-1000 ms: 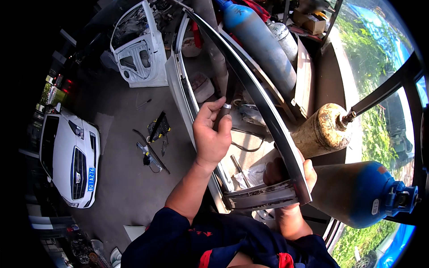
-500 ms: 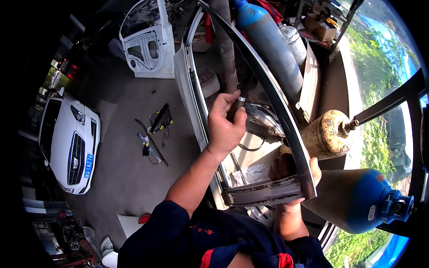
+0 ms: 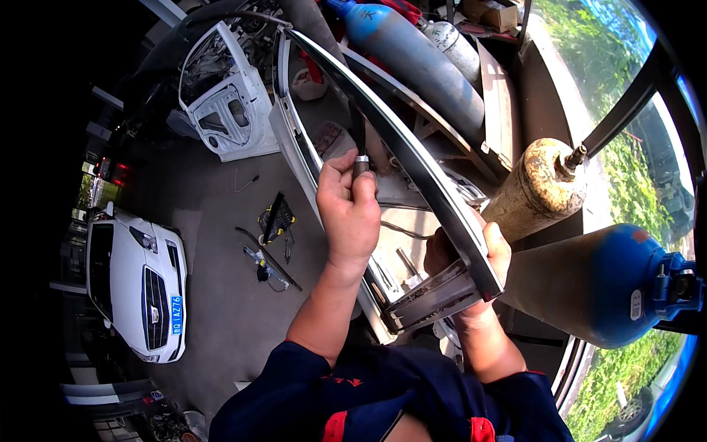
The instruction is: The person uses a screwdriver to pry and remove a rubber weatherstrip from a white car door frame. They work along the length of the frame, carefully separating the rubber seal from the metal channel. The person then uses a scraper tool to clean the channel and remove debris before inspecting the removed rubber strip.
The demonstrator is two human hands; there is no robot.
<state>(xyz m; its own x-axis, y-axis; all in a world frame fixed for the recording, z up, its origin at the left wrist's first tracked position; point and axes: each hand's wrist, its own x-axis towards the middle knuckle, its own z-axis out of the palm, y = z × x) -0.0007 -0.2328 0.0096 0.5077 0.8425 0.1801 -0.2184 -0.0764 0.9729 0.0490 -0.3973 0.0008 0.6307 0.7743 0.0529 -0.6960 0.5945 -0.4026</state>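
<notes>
In front of me a car door's window frame [image 3: 440, 186], with a black outer strip, stands slanted. My left hand [image 3: 350, 210] is closed around the handle of a hand tool [image 3: 361, 168] with a silver collar. A dark, flat blade seems to run on from the collar, inside the window opening; its tip is hard to make out. My right hand [image 3: 496, 254] is wrapped round the frame's near right corner, its thumb on the outer side and its other fingers partly hidden behind the strip. Below that grip lies the frame's grey lower panel [image 3: 440, 300], with dark, worn patches.
Blue gas cylinders [image 3: 423, 62] [image 3: 589, 287] and a rusty yellowish one [image 3: 541, 184] stand to the right. A stripped white door [image 3: 239, 121] is at the far left. Loose parts [image 3: 274, 221] lie on the floor, near a parked white car [image 3: 136, 283].
My view has turned, so the surroundings have shifted. My left hand has tilted the tool more upright, and its blade now shows. The right hand keeps its hold on the frame.
</notes>
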